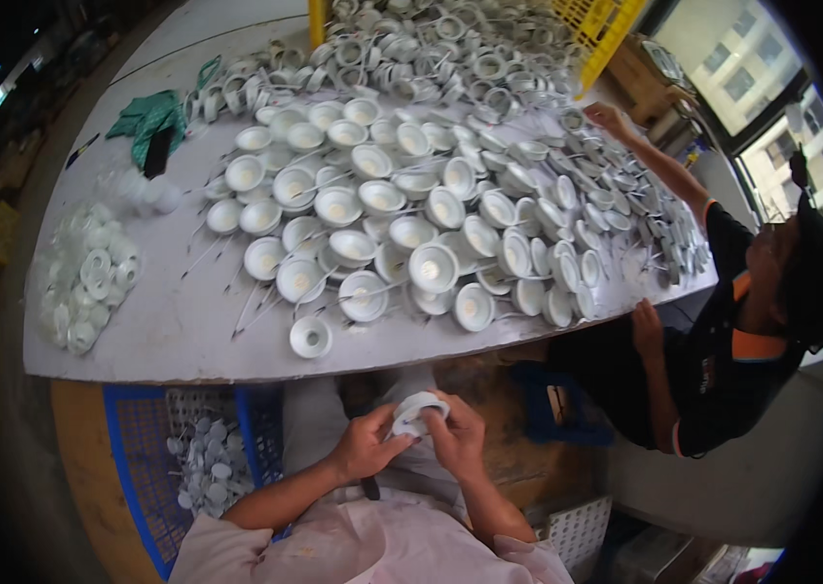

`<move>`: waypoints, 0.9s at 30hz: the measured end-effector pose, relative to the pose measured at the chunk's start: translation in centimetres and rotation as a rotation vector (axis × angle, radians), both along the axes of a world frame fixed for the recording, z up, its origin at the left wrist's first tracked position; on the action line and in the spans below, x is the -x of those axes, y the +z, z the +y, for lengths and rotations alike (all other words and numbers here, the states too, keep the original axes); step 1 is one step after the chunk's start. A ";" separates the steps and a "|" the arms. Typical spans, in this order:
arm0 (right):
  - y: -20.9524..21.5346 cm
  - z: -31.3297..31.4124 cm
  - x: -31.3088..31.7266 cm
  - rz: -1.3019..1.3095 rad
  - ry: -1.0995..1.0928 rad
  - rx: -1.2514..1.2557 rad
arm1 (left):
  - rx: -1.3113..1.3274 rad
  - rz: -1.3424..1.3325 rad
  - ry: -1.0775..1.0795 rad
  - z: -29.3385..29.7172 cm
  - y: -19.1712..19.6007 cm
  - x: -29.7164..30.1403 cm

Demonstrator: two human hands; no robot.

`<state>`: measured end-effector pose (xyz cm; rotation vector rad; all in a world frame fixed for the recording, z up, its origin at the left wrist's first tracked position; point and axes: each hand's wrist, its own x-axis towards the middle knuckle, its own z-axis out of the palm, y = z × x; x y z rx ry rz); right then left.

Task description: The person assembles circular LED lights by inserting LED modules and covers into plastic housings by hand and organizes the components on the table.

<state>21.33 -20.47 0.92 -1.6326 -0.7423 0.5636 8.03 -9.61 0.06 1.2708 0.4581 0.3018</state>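
Close to my body, below the table's front edge, both my hands hold one white round downlight housing [419,407]. My left hand [366,444] grips its left side with fingers curled round. The fingers of my right hand [458,432] wrap the right side, with the thumb pressed toward the opening. Part of the housing is hidden behind the fingers. On the table just beyond, many white downlights [433,268] with thin wires lie in a broad heap. A single white housing [310,337] sits apart near the front edge.
A clear bag of white rings [95,282] and a green cloth [148,122] lie on the table's left. Unfinished-looking rings [450,49] pile up by a yellow crate [606,39]. A blue basket [144,467] of white discs stands at lower left. Another person [752,321] reaches over the table's right.
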 end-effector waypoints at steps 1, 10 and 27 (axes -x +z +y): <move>-0.6 -0.6 0.3 0.055 -0.026 -0.006 | -0.034 -0.020 0.002 0.0 0.8 -0.2; -2.7 2.8 0.5 0.461 0.062 -0.137 | -0.042 0.144 0.078 2.7 0.4 5.7; -2.1 14.9 4.1 -0.660 0.280 0.173 | 0.453 -0.224 0.590 10.3 -3.8 8.7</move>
